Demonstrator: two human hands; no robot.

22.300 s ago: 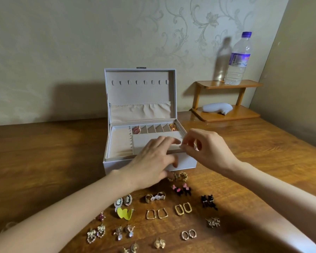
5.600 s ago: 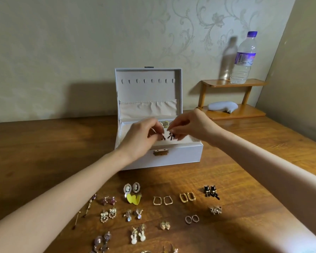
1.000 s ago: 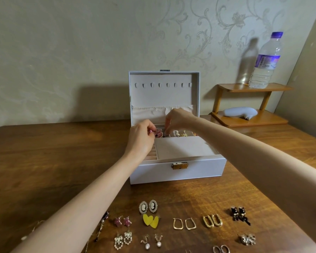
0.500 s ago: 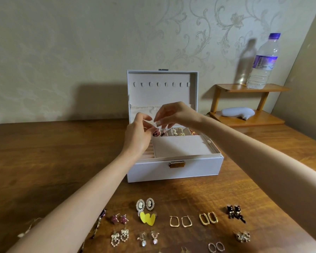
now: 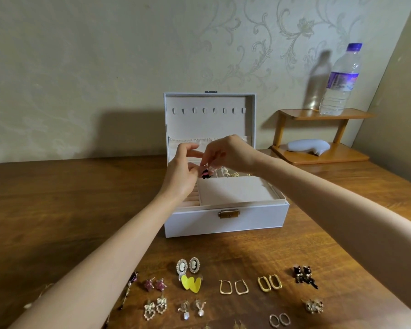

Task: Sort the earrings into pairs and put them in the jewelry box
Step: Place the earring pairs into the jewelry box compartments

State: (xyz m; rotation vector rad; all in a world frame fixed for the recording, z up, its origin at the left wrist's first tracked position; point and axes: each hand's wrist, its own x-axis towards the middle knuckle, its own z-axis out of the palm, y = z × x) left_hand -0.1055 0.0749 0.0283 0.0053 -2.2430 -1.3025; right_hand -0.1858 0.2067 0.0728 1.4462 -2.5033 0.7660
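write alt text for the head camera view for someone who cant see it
A left hand and a right hand meet over an open white jewelry box at a pink and black earring; whether either grips it is unclear. Paired earrings lie in rows on the wooden table in front.

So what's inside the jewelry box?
Gold earrings sit in the back row, behind a flat pad; a pink-black earring shows between the left hand and right hand, which hide the row's left end.
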